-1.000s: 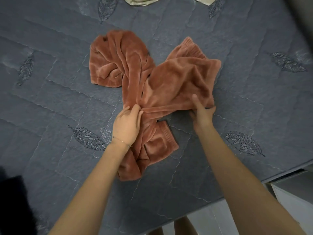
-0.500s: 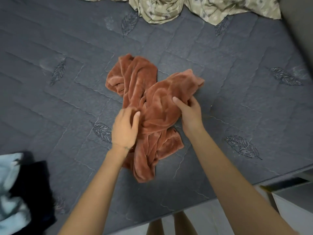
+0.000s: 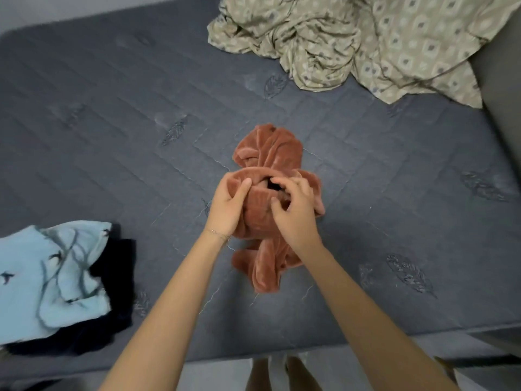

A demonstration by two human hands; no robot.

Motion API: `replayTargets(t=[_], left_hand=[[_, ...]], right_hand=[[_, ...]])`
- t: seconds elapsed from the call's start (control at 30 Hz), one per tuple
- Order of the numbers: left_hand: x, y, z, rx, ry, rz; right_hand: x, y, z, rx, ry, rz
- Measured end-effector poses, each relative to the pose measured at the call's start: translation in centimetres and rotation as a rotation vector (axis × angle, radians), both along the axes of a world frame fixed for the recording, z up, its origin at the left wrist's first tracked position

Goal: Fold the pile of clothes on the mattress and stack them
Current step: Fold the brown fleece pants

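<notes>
A rust-coloured plush garment (image 3: 269, 153) is bunched up at the middle of the grey quilted mattress (image 3: 112, 122). My left hand (image 3: 227, 206) grips its ribbed opening on the left side, thumb on top. My right hand (image 3: 294, 210) has its fingers curled into the same opening from the right. The lower part of the garment hangs crumpled between my forearms. At the left edge lies a stack with a light blue garment (image 3: 48, 275) on top of a dark navy one (image 3: 112, 277).
A crumpled beige patterned cloth (image 3: 352, 43) covers the far right of the mattress. A grey wall or headboard (image 3: 499, 94) rises at the right. The mattress's near edge runs along the bottom, with the floor and my feet (image 3: 277, 373) below it.
The spread-out garment has been gathered into a tight bundle. Both hands moved together onto its opening. The view tilted up, bringing the beige cloth and the blue stack into sight.
</notes>
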State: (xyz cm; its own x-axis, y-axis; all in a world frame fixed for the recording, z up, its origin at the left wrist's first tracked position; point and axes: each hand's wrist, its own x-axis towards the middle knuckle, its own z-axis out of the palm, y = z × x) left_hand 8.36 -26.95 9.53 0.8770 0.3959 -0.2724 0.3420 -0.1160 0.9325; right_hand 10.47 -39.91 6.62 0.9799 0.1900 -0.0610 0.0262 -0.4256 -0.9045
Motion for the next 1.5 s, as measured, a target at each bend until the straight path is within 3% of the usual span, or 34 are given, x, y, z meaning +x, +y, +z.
replayTargets(t=[0.1,0.2,0.4,0.63,0.9,1.1,1.23,1.5], left_hand=[[-1.8,1.4,2.5,0.062,-0.043,0.011],[-2.6,2.9,6.2,0.124,-0.09,-0.027],[-2.5,6.3,15.4,0.189,-0.206,-0.028],[-4.4,11.6,21.8,0.172,-0.304,0.282],[-7.8,18.4,24.7,0.004,-0.385,0.48],[-12.8,25.9,26.5,-0.018,-0.281,0.353],[-15.7,30.1,29.4,-0.073,-0.343,0.251],[-18.2,38.4,33.7,0.106,-0.239,-0.342]], right_hand=[[0.0,-0.3,1.3,-0.128,-0.045,0.047],[-0.3,-0.5,3.1,-0.107,-0.079,0.122],[-1.0,0.7,6.7,-0.178,0.064,0.369],[-2.7,4.4,11.6,-0.348,-0.04,0.436],[-3.4,8.6,17.8,-0.313,-0.174,0.377],[-4.3,13.0,24.7,-0.226,-0.01,0.312],[-5.4,16.1,30.1,-0.022,0.139,0.244],[-8.4,18.3,38.2,0.264,0.075,0.215]])
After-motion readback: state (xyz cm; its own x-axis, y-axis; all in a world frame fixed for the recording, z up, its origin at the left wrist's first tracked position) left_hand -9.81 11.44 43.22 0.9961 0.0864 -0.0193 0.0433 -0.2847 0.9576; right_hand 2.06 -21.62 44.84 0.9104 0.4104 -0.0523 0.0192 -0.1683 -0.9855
